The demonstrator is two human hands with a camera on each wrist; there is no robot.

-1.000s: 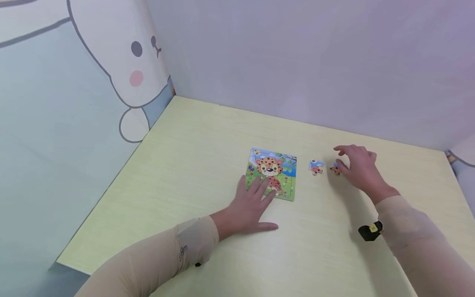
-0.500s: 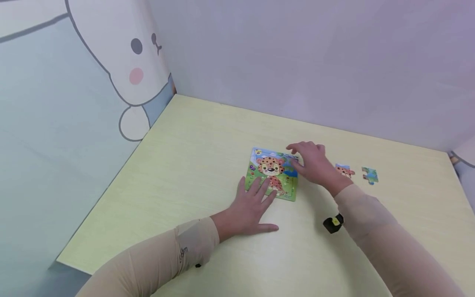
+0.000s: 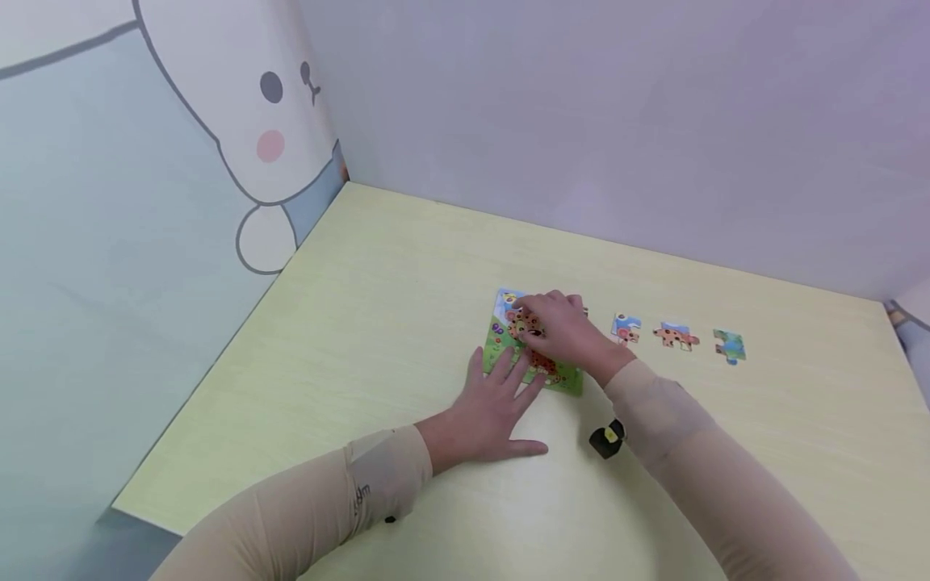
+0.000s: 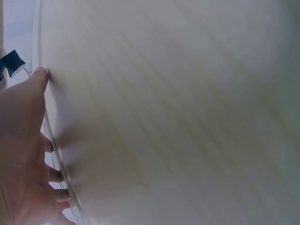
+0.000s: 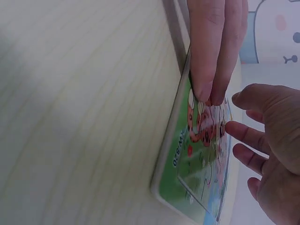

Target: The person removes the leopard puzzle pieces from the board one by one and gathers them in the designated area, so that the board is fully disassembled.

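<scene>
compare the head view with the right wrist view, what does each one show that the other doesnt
Only the head view: three loose puzzle pieces to the right of the board, and the beige sleeves.

Only the right wrist view: readable characters on the board's green border, apparently "XW820".

Both: the puzzle board, the left hand with fingers resting on it, the right hand over it, the table and the cartoon wall.

Free table point(image 3: 363, 339) leftward, right hand point(image 3: 563, 327) seemingly blocking puzzle point(image 3: 514, 325)
</scene>
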